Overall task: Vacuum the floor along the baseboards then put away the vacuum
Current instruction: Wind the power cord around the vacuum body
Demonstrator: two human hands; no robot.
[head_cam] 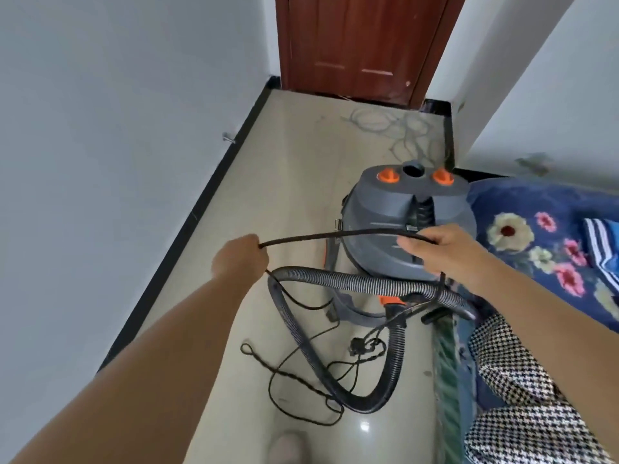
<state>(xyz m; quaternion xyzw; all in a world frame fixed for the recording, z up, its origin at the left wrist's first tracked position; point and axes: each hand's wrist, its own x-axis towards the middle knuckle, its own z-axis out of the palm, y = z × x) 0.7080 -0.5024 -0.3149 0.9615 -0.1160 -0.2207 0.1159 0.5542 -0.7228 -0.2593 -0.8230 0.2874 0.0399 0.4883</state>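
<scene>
A grey canister vacuum (395, 209) with two orange knobs stands on the beige tiled floor (278, 182) beside a bed. Its ribbed grey hose (335, 360) loops over the floor in front of it. A black power cord (321, 235) is stretched taut between my two hands above the hose. My left hand (239, 257) grips one end of that stretch in a fist. My right hand (445, 247) holds the other end over the vacuum's body. The rest of the cord (294, 373) lies tangled on the floor with its plug (356, 345).
A black baseboard (201, 209) runs along the white left wall to a brown door (361, 45) at the far end. A bed with a blue floral cover (536, 236) and a houndstooth cloth (516, 396) fills the right side. Thin wires lie near the door (388, 123).
</scene>
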